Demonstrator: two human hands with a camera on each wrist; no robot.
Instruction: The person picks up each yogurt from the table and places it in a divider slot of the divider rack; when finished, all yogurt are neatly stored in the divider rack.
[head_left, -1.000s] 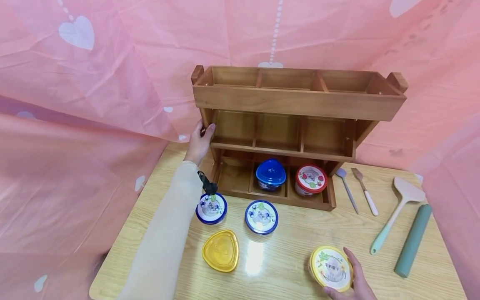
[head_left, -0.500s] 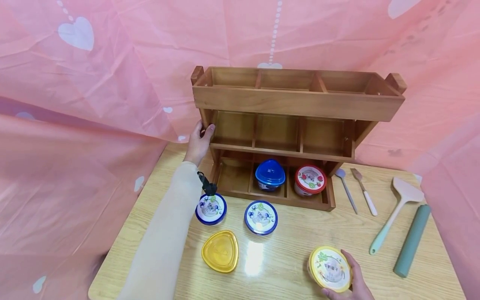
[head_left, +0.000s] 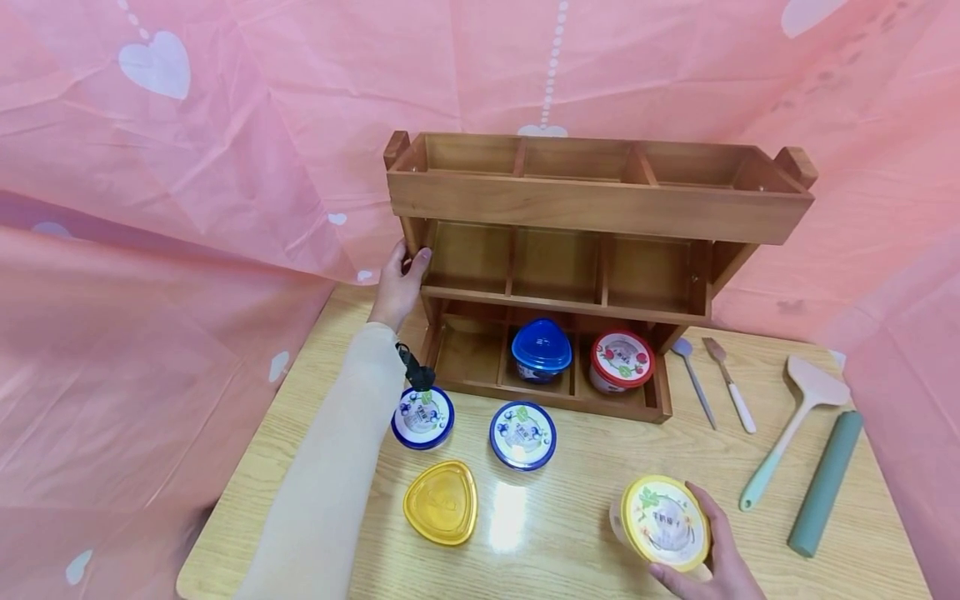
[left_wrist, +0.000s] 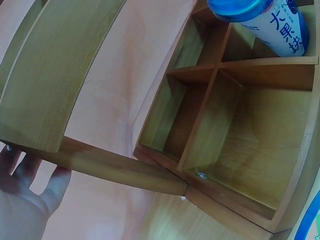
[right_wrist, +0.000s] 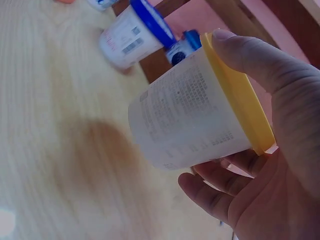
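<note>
My left hand point(head_left: 396, 287) grips the left upright of a three-tier wooden shelf point(head_left: 592, 204), thumb in front and fingers behind. At the lower right, my right hand point(head_left: 718, 560) holds a white tub with a yellow lid point(head_left: 666, 523) by its lid edge. The tub point(right_wrist: 182, 112) is tilted and raised off the table in the right wrist view, with its shadow below. On the bottom tier, a tub with a domed blue lid point(head_left: 542, 346) stands in the middle compartment. A red-lidded tub point(head_left: 622, 358) occupies the right one.
Two blue-lidded tubs point(head_left: 522, 435) and a yellow rounded-triangle lidded container point(head_left: 441, 502) stand in front of the shelf. To its right lie a small spoon-like tool point(head_left: 695, 382), a white-handled spreader point(head_left: 730, 383), a spatula point(head_left: 795, 425) and a green rolling pin point(head_left: 827, 483). Pink cloth hangs behind.
The right hand has raised the yellow-lidded tub slightly and turned it, so its lid tilts and its print sits more upright. The left hand keeps its place on the shelf.
</note>
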